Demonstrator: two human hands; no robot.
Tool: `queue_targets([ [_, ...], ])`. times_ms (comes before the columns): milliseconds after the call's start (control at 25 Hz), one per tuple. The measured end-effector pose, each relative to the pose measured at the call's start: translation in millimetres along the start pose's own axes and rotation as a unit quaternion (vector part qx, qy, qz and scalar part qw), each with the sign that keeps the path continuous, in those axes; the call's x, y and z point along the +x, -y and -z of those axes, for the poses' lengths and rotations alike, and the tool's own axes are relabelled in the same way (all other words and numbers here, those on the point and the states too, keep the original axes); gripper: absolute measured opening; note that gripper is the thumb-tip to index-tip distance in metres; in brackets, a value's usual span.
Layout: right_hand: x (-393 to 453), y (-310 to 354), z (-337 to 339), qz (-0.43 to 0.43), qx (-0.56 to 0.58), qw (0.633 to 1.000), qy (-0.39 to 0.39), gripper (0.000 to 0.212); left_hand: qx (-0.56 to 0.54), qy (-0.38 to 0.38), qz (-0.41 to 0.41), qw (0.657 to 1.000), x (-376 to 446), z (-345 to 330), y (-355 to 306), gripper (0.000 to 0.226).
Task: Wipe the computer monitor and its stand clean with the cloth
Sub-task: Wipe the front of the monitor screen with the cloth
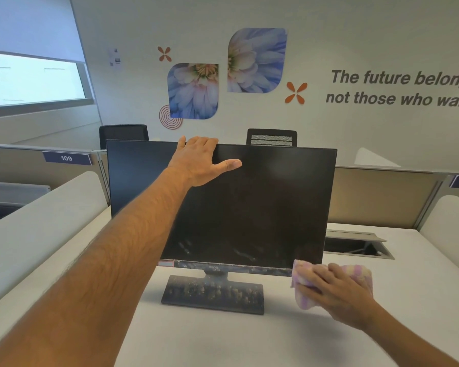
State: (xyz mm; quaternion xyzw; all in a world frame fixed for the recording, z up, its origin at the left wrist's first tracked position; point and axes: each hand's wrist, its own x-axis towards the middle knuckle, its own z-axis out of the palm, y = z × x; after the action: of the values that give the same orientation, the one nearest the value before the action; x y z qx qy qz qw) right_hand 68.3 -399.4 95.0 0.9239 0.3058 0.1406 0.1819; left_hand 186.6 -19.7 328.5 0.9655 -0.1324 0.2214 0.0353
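Pink-striped cloth clutched under the right hand works the monitor bottom corner, left hand gripping the top edge; dusty stand, left of those fingers, likely comes next.

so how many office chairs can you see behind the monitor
2: one black mesh chair back above the black monitor's top left corner, one black slotted chair back above its top right. Others may be hidden.
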Motion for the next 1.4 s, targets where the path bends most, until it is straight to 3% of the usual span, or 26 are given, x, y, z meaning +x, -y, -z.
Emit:
queue_targets([
  [160, 15.7, -4.5, 17.5, -0.051, 0.025, 0.997, -0.060, 0.096, 0.000, -0.006, 0.003, 1.000, -0.2, -0.5, 1.5, 0.114],
  [360, 17.3, 1.9, 19.2, 0.049, -0.044, 0.997, -0.044, 0.101, -0.005, -0.003, 0.002, 1.000, 0.9, 0.3, -0.6, 0.112],
  [520, 33.0, -6.6, 31.9, -0.046, -0.005, 0.995, -0.085, 0.091, -0.002, -0.002, 0.000, 1.000, 0.4, 0.2, 1.5, 0.110],
  [680, 29.6, 7.1, 23.8, 0.097, -0.088, 0.991, -0.020, 0.100, -0.004, -0.005, -0.002, 1.000, 0.5, 0.7, -0.4, 0.110],
  [880, 47.0, 0.1, 35.6, -0.050, -0.014, 0.996, -0.071, 0.083, -0.003, 0.001, -0.003, 1.000, -0.6, 1.7, 1.9, 0.110],
  [1040, 33.1, 18.9, 22.1, 0.121, -0.090, 0.989, 0.002, 0.097, 0.000, 0.004, -0.006, 1.000, -1.3, 3.6, 0.4, 0.108],
  [1240, 55.8, 6.2, 39.0, -0.049, 0.004, 0.995, -0.082, 0.087, -0.001, 0.008, -0.009, 1.000, -1.3, 4.3, 3.3, 0.109],
  [1400, 48.1, 16.2, 36.6, 0.115, -0.083, 0.990, -0.026, 0.096, 0.002, 0.012, -0.013, 1.000, -2.6, 7.0, 2.8, 0.108],
])
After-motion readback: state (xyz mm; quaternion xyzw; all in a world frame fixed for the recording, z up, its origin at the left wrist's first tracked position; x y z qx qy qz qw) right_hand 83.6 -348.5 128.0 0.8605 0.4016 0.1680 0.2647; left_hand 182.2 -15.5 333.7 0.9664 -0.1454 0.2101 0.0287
